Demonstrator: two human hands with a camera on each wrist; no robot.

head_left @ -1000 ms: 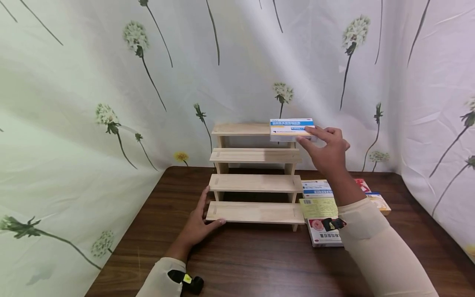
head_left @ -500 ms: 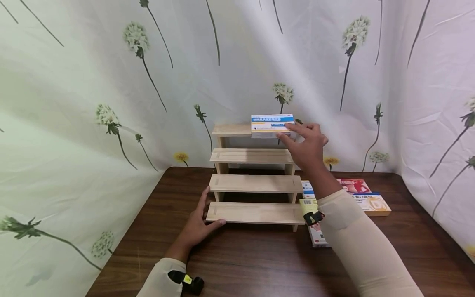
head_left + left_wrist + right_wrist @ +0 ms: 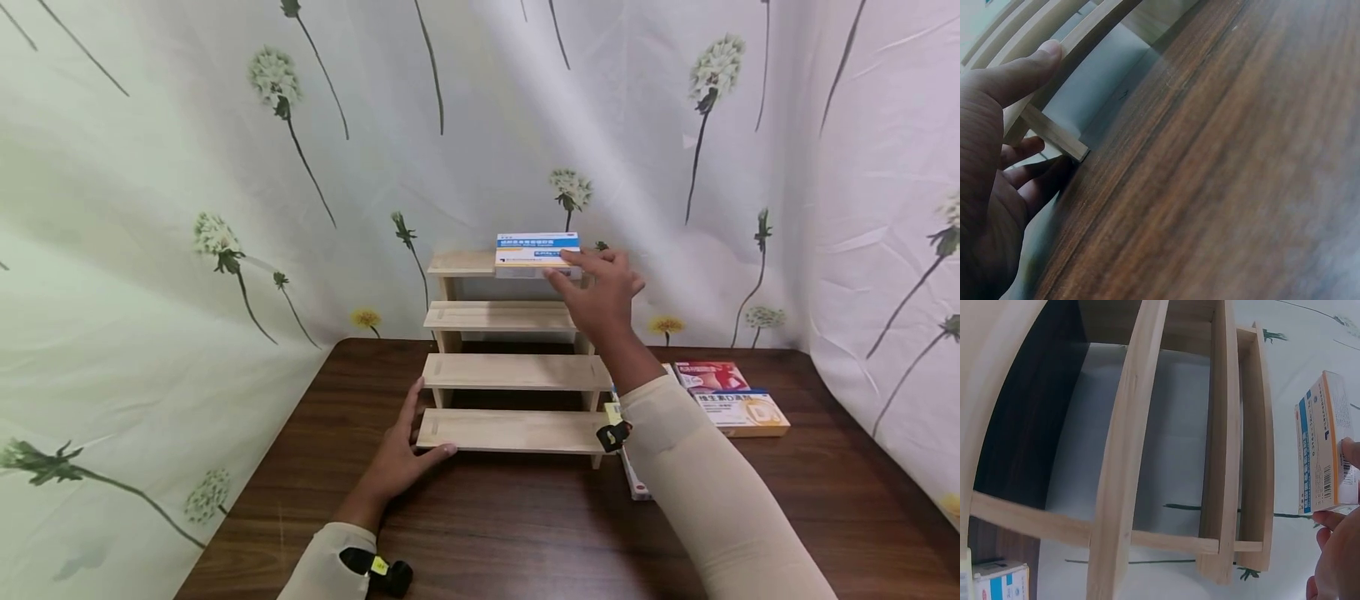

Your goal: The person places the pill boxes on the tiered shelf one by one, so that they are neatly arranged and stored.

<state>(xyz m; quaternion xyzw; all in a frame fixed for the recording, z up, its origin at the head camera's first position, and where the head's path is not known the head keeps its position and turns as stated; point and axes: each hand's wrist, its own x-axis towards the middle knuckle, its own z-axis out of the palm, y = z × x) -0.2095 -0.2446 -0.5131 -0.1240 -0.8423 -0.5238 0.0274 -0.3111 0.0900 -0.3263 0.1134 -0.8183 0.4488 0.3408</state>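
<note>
A pale wooden rack with stepped shelves [image 3: 517, 429] stands on the brown table. My left hand [image 3: 395, 457] grips the left end of its lowest shelf; in the left wrist view the thumb [image 3: 1050, 50] lies on the front edge and the other fingers reach beneath, beside the leg. Thumb and fingers of my right hand [image 3: 603, 296] pinch the right side of a white, blue and orange medicine box [image 3: 534, 252]. This box overlaps the top shelf [image 3: 459, 263] in the head view. The right wrist view shows a gap between the box [image 3: 1317, 456] and that shelf.
Right of the rack lie a red medicine box [image 3: 710, 376], a white and orange one [image 3: 744, 412] and others partly hidden under my right sleeve [image 3: 697, 450]. A cloth with printed dandelions [image 3: 480, 167] hangs behind and along the sides of the table.
My right hand has carried the medicine box leftward, from the top shelf's right end toward its middle, slowing lately. More of the red box shows now. My left hand stays in place.
</note>
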